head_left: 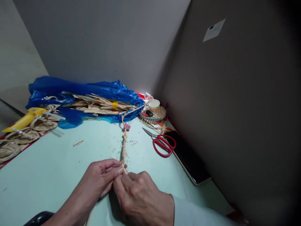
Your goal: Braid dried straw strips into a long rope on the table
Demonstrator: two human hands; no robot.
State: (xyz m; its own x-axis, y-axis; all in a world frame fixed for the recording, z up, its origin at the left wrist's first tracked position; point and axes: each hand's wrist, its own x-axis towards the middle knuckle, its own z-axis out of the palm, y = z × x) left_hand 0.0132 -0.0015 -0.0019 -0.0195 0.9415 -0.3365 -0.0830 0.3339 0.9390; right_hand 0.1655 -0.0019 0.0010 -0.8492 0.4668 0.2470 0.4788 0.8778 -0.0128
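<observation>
A braid of pale dried plant fibre (124, 144) runs from the far side of the table toward me. Near its far part a small pink clip (127, 126) grips it. My left hand (103, 175) pinches the near end of the braid between thumb and fingers. Right beside it, my right hand (139, 194) is closed on the same end, with its fingertips turned down and partly hidden. The strands below my fingers are mostly covered by the hands.
A blue plastic bag (94, 86) holds dried strips (98, 103) at the back. Red-handled scissors (162, 144) and a phone (190, 158) lie right. Behind them stands a woven basket (160, 115) with a paper cup (154, 104). A yellow glue gun (22, 121) rests left on coiled braids (44, 125).
</observation>
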